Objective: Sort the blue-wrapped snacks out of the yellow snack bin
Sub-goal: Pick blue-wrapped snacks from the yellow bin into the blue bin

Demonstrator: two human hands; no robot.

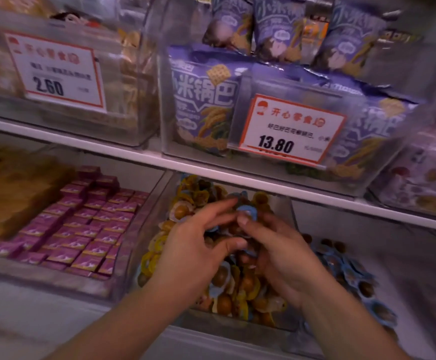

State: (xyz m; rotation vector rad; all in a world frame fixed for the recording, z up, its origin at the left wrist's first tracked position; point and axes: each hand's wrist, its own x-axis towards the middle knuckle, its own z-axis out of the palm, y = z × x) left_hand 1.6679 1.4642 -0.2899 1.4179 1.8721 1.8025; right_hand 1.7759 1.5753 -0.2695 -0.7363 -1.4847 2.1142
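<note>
A clear bin (159,203) on the lower shelf holds a heap of small round snacks, mostly yellow-wrapped (154,258), with a few blue-wrapped ones mixed in. Both my hands are inside it. My right hand (276,253) pinches a blue-wrapped snack (248,213) between thumb and fingers at the top of the heap. My left hand (193,245) lies beside it with fingers curled over the snacks; what it holds is hidden. To the right, a second bin (305,336) holds a pile of blue-wrapped snacks (352,274).
Left of the snack bin is a bin of purple boxes (87,224). A white shelf edge (263,188) runs just above my hands. Above it stand clear bins with purple snack bags (204,110) and price tags (289,128).
</note>
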